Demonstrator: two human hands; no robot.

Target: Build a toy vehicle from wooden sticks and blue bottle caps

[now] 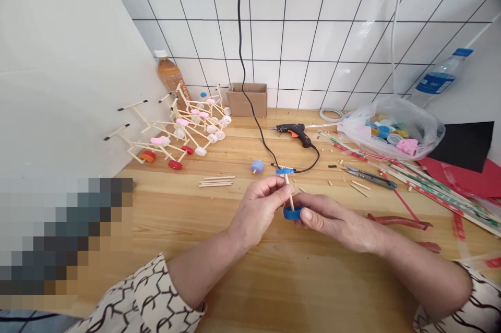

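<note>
Between my hands is a thin wooden stick (289,193) with a blue bottle cap (291,213) at its near end and another blue cap (284,171) at its far end. My left hand (256,207) pinches the stick. With thumb and fingers, my right hand (336,221) grips the near blue cap from the side. Beyond my left hand, a light blue cap (257,166) with a short stick through it rests on the table. Several cut sticks (216,181) lie to its left.
Stick frames with cap wheels (180,121) crowd the left, before a drink bottle (169,72). A glue gun (293,132) lies behind my hands, its cord running forward. To the right are scissors (370,176), pliers (403,222), a bag of caps (391,129) and packaged sticks (442,192).
</note>
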